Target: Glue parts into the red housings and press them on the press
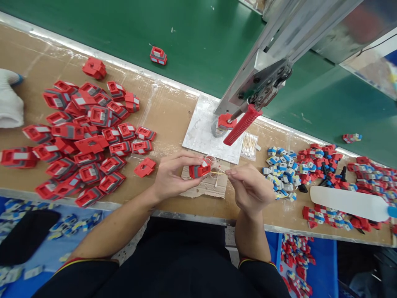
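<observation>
Meanwhile, the left hand (173, 176) is pinching a red plastic part (200, 169) above the counter (173, 111) while the right hand (248, 186) is pinching a thin stick (218, 173) (tip touching the part), beside a heap of red parts (83, 140).

This is a factory assembly line. A green conveyor belt (198, 45) runs along the far edge of the bench (167, 103). Beside the belt stands a lever press (248, 111), flanked by heaps of identical red plastic parts (83, 140) and small blue-and-white pieces (281, 169).
</observation>
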`<action>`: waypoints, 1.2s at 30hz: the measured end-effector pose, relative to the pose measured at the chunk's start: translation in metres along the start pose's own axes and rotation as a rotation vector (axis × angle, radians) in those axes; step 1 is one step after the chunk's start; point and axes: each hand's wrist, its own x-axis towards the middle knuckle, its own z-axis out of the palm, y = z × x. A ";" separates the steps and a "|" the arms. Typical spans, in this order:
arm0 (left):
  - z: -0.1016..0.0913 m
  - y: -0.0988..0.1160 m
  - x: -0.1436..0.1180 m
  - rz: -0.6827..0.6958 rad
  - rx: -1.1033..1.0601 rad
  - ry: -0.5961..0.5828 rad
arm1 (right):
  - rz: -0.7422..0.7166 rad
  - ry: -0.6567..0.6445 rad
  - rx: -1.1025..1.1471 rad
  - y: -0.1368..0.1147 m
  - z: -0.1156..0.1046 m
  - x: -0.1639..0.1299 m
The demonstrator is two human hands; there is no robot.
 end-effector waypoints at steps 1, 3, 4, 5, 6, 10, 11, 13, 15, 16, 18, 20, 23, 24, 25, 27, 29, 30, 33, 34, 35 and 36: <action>-0.001 0.000 0.000 -0.008 0.003 0.001 | 0.015 0.025 0.001 0.002 -0.003 -0.002; -0.003 0.000 -0.001 -0.036 -0.002 -0.002 | 0.030 -0.023 -0.055 0.006 -0.006 -0.007; -0.004 0.000 -0.001 -0.057 -0.007 -0.003 | 0.022 -0.106 -0.109 0.008 -0.007 -0.010; -0.004 -0.001 -0.001 -0.079 -0.010 -0.002 | 0.005 -0.214 -0.168 0.009 -0.007 -0.014; -0.005 -0.001 -0.002 -0.097 -0.010 0.000 | -0.016 -0.330 -0.218 0.011 -0.008 -0.018; -0.005 -0.003 -0.002 -0.151 -0.038 0.047 | 0.032 -0.539 -0.288 0.028 -0.035 -0.032; -0.004 -0.003 -0.001 -0.180 -0.055 0.060 | 0.106 -0.492 -0.330 0.035 -0.050 -0.035; -0.003 -0.002 -0.001 -0.247 -0.084 0.079 | 0.301 -0.357 -0.507 0.055 -0.083 -0.037; -0.003 0.001 0.000 -0.309 -0.110 0.082 | 0.504 -0.351 -0.736 0.079 -0.114 -0.035; -0.002 0.003 0.001 -0.333 -0.133 0.078 | 0.582 -0.387 -0.811 0.092 -0.125 -0.033; -0.003 0.007 0.002 -0.395 -0.203 0.055 | 0.662 -0.454 -0.866 0.113 -0.139 -0.027; -0.004 0.012 0.003 -0.457 -0.282 0.031 | 0.661 -0.449 -0.855 0.121 -0.142 -0.024; -0.004 0.021 0.000 -0.516 -0.367 0.017 | 0.621 -0.235 -0.675 0.103 -0.131 -0.031; -0.002 0.025 -0.002 -0.527 -0.391 0.014 | 0.609 -0.094 -0.519 0.090 -0.122 -0.037; 0.000 0.029 -0.005 -0.538 -0.421 0.007 | 0.596 0.071 -0.315 0.076 -0.111 -0.044; 0.008 0.036 -0.010 -0.551 -0.502 -0.013 | 0.601 0.267 0.099 0.046 -0.085 -0.057; 0.019 0.041 -0.015 -0.556 -0.599 -0.038 | 0.626 0.293 0.384 0.020 -0.058 -0.066; 0.024 0.043 -0.016 -0.560 -0.638 -0.052 | 0.636 0.281 0.480 0.011 -0.046 -0.067; 0.035 0.046 -0.019 -0.573 -0.717 -0.082 | 0.630 0.249 0.625 -0.003 -0.022 -0.066; 0.037 0.046 -0.020 -0.581 -0.731 -0.088 | 0.611 0.243 0.634 -0.003 -0.018 -0.065; 0.037 0.047 -0.020 -0.594 -0.741 -0.094 | 0.583 0.237 0.623 -0.003 -0.015 -0.064; 0.037 0.047 -0.020 -0.612 -0.746 -0.097 | 0.550 0.225 0.593 -0.003 -0.013 -0.063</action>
